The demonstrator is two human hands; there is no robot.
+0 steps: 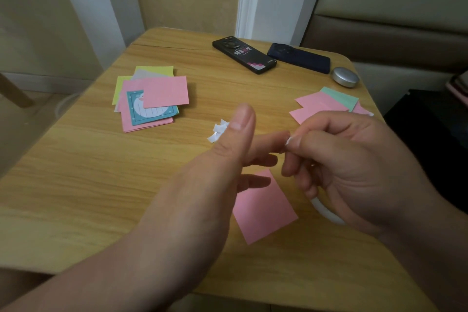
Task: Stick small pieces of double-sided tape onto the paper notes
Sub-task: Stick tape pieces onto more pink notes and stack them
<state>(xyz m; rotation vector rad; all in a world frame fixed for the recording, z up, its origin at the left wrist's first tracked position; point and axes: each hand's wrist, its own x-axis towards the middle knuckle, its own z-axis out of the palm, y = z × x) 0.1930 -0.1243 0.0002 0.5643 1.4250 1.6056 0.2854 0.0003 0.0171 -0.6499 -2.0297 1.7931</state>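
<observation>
Over the middle of the wooden table [101,172], head view, I have both hands raised above a single pink note [263,210]; the left hand [228,154] is spread, thumb up and fingers stretched straight toward the right; the right hand [354,159] has its fingers curled and pinches a small white tape piece [288,140] right at the tip of the left forefinger; whether that bit is coming off the finger or its backing is being picked apart, I cannot tell; the pink note lies flat under the hands and I see no tape on its visible part, so I judge this one not yet done; a white curved rim [326,211] peeks out below the right hand, likely the tape roll; a few white scraps [217,132] lie just beyond the left thumb; far left sits a loose stack of notes [164,91], pink, yellow and one teal; at the right edge a smaller pile of pink and green notes [321,106]; which pile is finished I can't read from here, so my call is mid-task with plenty left; at the back, a black phone [244,58], a dark blue phone [298,57] and a round silver tin [345,77].
</observation>
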